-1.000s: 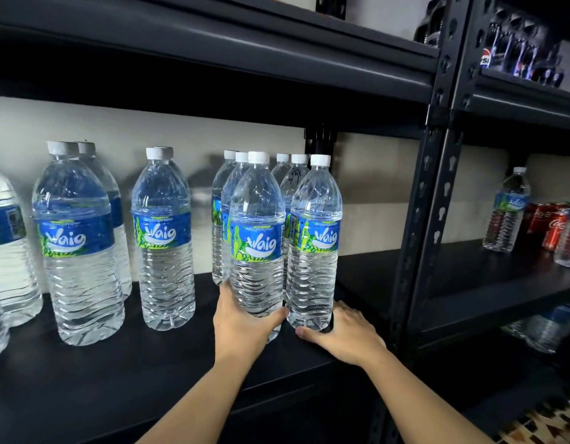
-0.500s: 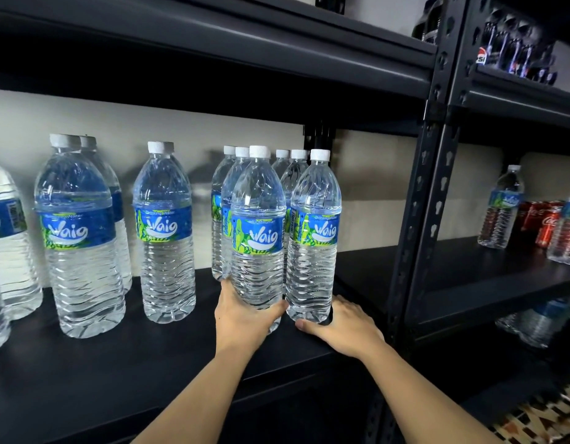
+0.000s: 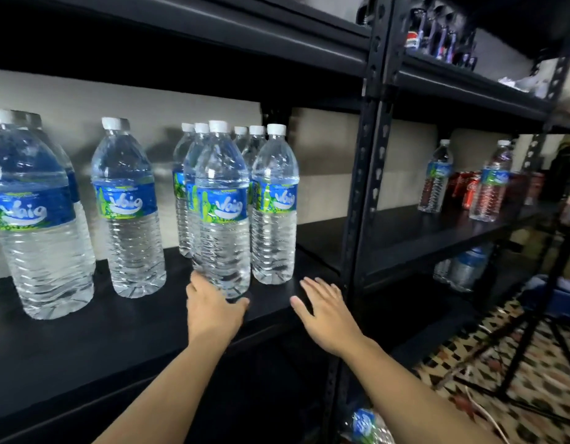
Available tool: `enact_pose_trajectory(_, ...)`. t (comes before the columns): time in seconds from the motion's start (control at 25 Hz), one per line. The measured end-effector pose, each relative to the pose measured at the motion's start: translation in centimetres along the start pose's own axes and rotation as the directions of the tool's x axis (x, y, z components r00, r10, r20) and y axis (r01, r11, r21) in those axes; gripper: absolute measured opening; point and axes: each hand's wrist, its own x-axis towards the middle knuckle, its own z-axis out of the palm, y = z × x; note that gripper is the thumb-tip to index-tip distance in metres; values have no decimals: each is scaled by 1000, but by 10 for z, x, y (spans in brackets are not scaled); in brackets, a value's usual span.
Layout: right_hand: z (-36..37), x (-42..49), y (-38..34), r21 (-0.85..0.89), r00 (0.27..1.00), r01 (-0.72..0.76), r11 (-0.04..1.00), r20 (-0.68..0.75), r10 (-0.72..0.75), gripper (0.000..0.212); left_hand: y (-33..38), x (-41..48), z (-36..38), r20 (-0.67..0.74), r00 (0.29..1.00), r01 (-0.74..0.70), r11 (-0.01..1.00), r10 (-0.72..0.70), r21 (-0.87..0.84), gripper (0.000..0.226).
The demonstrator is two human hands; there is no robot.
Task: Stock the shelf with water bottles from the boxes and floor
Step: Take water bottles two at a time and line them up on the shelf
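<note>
Gripping is ended: the left hand [image 3: 213,310] is rested slack against the front bottle [image 3: 222,219], the right hand [image 3: 322,312] is drawn back and spread. Six bottles [image 3: 275,203] are clustered on the shelf [image 3: 85,341].

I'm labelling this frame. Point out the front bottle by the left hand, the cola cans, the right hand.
front bottle [image 3: 222,205]: head view, on its blue label.
cola cans [image 3: 470,190]: head view, on one can's side.
right hand [image 3: 323,310]: head view, on its back.
</note>
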Motion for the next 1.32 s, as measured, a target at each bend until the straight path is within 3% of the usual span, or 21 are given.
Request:
enact_pose_trajectory(0.12, -17, -51, 7, -16, 996, 16, 1000, 91, -14, 68, 7, -44, -4, -34, 995, -90, 995, 88, -35, 66)
enact_pose_trajectory(0.24, -33, -105, 27, -28, 988, -138, 990, 65, 140, 56, 13, -87, 7, -18, 969, -246, 968, 245, -43, 47)
enact_pose_trajectory(0.4, -40, -177, 81, 104, 924, -373, 922, -46, 380, 50, 16, -136, 57, 267, 872, -425, 905, 411, -8, 40)
enact_pose_trajectory(0.6, -20, -220, 163, 205, 713, -674, 710, -72, 697, 56, 20, -177, 135, 479, 823, -342, 940, 306, -14, 48)
enact_pose_trajectory(0.84, 47, -226, 250, 241, 498, -855, 460, 128, 858, 61, -21, -190, 221, 629, 765, -240, 968, 138, 80, 66)
enact_pose_trajectory(1.08, 131, -293, 293, 32, 205, -978, 204, 277, 939, 88, -110, -236, 276, 827, 560, -334, 898, -56, 287, 77)
enact_pose_trajectory(1.2, 161, -336, 312, -35, 148, -986, 163, 272, 951, 94, -146, -266, 293, 912, 403, -461, 844, -75, 273, 83)
enact_pose_trajectory(1.32, 174, -350, 333, -22, 162, -984, 174, 270, 949, 95, -172, -290, 314, 971, 230, -595, 779, -69, 197, 91)
